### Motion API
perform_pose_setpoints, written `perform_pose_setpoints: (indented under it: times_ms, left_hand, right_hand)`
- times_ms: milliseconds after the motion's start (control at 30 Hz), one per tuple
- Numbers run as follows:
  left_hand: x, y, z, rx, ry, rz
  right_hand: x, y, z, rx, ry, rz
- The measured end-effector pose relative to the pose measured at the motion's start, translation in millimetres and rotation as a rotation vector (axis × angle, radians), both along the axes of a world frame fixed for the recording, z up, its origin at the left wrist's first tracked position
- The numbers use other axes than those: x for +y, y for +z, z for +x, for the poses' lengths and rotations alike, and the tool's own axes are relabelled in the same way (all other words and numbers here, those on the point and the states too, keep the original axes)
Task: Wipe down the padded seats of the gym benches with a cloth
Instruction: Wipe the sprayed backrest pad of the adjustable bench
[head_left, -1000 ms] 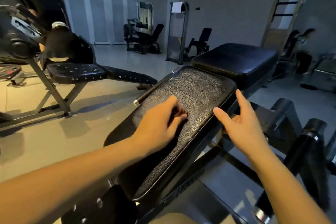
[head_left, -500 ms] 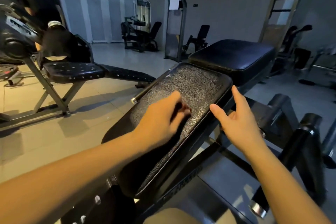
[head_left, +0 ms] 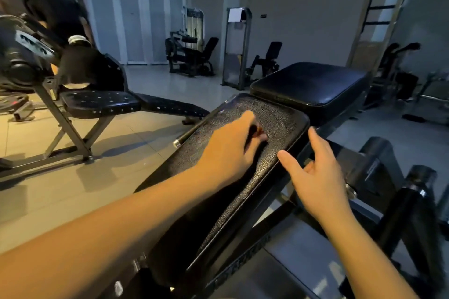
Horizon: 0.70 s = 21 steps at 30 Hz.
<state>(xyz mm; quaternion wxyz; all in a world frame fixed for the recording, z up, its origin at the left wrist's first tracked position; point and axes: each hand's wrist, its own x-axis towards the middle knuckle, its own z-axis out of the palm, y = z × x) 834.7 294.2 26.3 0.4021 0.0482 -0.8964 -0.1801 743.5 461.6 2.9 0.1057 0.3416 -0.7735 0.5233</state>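
Dim gym, tiled floor, machines along the far wall. Nearest bench stands angled away from the person, its long pad running up to a thick square seat pad at the far end. The left hand lies on the long pad in its far half, a little toward the right edge, fingers curled down over the cloth. Only a small reddish-brown fold of it shows between the fingertips; the rest is hidden under the palm, so its size cannot be told. The right hand hangs just beside the pad's right edge, fingers spread and slack, holding nothing; whether the thumb touches the edge I cannot tell. The pad's skin is pebbled and catches the light in curved streaks around the left hand, which I read as wiping in progress on this pad, with the seat pad beyond it probably not yet reached. The cloth looks light and limp: it should bunch readily, so best kept flat under palm and fingers rather than pinched at a corner. The grained vinyl will likely drag a little, and the padding will give under pressure while the frame holds firm. The free hand could steady the right edge if the bench shifts. To the left, well apart, a neighbouring bench with a studded seat, and a person in dark clothes behind it. Black foam rollers stand at the right.
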Motion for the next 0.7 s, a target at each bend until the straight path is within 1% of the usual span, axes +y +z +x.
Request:
perform_pose_setpoints:
  times_ms: [67, 100, 167, 233, 300, 400, 467, 567, 633, 667, 700]
  left_hand:
    - [6, -19, 33, -0.027, -0.125, -0.071]
    - [-2, -28, 50, -0.043, -0.131, -0.078]
    - [-32, -35, 63, -0.055, -0.019, -0.078]
    - [-64, -22, 43, -0.114, 0.109, -0.088]
    - [-85, 3, 3, -0.150, 0.198, -0.023]
    - [-83, 31, -50, -0.091, 0.275, 0.107]
    - [-54, 34, -52, -0.065, 0.222, 0.077]
    - [-12, 19, -14, -0.064, -0.051, -0.054]
    - [-5, 1, 20, -0.117, -0.209, -0.103]
    - [-12, -5, 31, -0.142, -0.226, -0.110]
    - [-26, -8, 35, -0.148, -0.194, -0.128]
  right_hand:
    - [1, 1, -3, -0.004, -0.018, -0.038]
    - [1, 2, -3, -0.014, -0.025, -0.055]
    - [-1, 1, -2, -0.035, -0.020, -0.069]
    - [-3, -1, -2, -0.065, -0.014, -0.069]
    - [-3, -2, -3, -0.095, -0.003, -0.061]
    - [4, 2, -6, -0.131, 0.012, -0.062]
    - [7, 3, -10, -0.117, 0.014, -0.054]
    - [11, 5, -13, -0.118, -0.001, -0.074]
    - [12, 6, -14, -0.117, -0.012, -0.090]
    - [12, 8, -14, -0.116, -0.013, -0.090]
    - [12, 8, -13, -0.115, -0.011, -0.088]
